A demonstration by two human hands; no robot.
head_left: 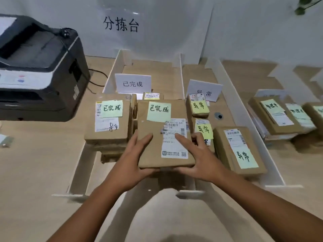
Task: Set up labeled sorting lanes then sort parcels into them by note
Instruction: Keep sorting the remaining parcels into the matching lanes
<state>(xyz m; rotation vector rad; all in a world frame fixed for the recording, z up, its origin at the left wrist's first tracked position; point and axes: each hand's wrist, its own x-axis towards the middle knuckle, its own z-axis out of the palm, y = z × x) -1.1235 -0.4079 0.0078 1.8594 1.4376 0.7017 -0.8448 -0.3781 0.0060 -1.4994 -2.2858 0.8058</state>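
A brown parcel (153, 137) with a green note reading 已完成 and a white shipping label sits in the left lane, on top of other parcels. My left hand (134, 163) grips its near left corner. My right hand (197, 158) grips its near right edge, a finger lying on the label. A second 已完成 parcel (108, 123) lies to its left. The lane's white sign (132, 83) reads 已完成. The middle lane has a sign (204, 90) reading 异常 and three noted parcels, the largest (237, 149) near the front.
A black printer (38, 67) stands at the left with a cable behind it. White dividers (244, 109) separate the lanes. The right lane holds several noted parcels (274, 116). A small round metal object (218, 116) lies in the middle lane. A wall sheet reads 分拣台.
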